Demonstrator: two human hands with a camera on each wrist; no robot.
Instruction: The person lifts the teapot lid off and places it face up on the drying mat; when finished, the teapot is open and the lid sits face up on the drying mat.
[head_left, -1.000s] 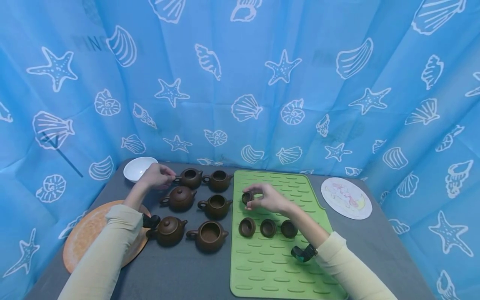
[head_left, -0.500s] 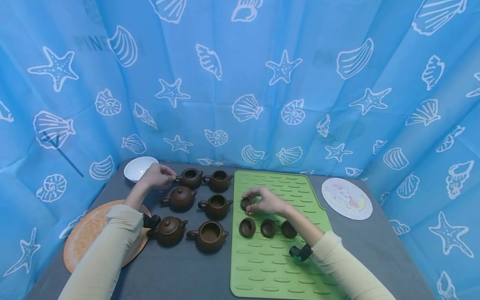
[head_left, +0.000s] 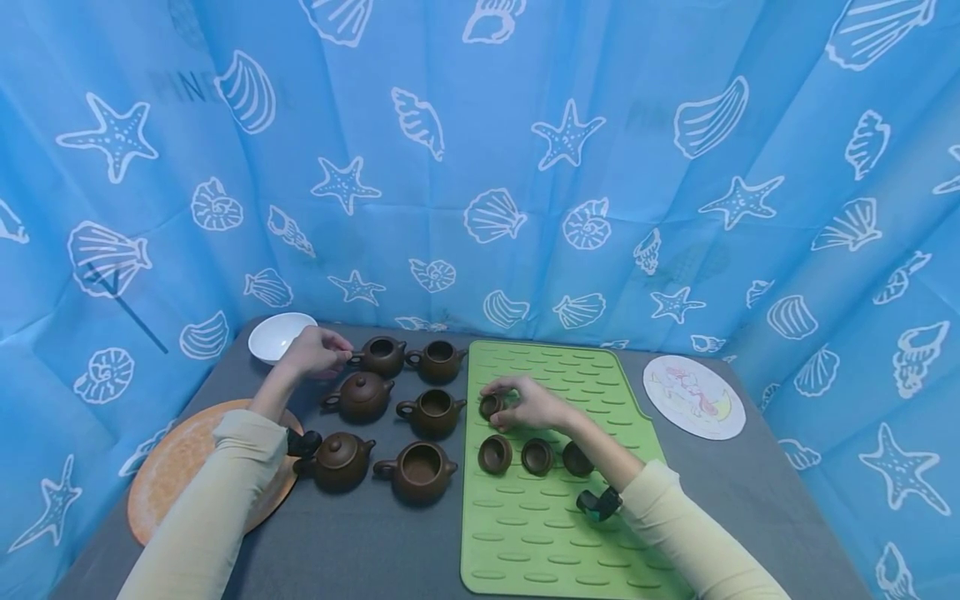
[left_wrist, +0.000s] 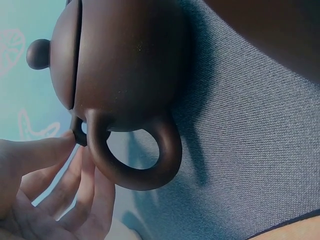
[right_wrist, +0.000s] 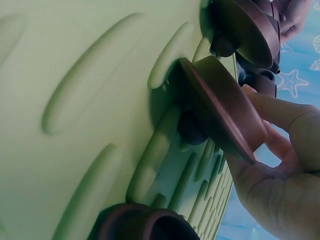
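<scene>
In the head view, my right hand (head_left: 531, 404) grips a small brown teapot lid (head_left: 491, 407) at the left side of the green mat (head_left: 555, 550). The right wrist view has this lid (right_wrist: 227, 102) turned knob-down between thumb and fingers; whether its knob touches the mat, I cannot tell. Several more upturned lids (head_left: 536, 457) lie in a row just nearer. At the far left, my left hand (head_left: 313, 354) pinches the handle of a lidless brown teapot (head_left: 381, 358). A lidded teapot (left_wrist: 132, 60) fills the left wrist view, partly hiding that handle.
Several brown teapots, such as a lidless one (head_left: 420, 473) and a lidded one (head_left: 341, 462), stand left of the mat. A white bowl (head_left: 276, 335) sits behind the left hand. An orange round mat (head_left: 161, 479) lies under the left forearm. A round picture plate (head_left: 693, 396) lies right.
My right hand has lowered the lid toward the mat, slightly nearer me, and the lid lies more level. My left hand has stayed on the teapot handle.
</scene>
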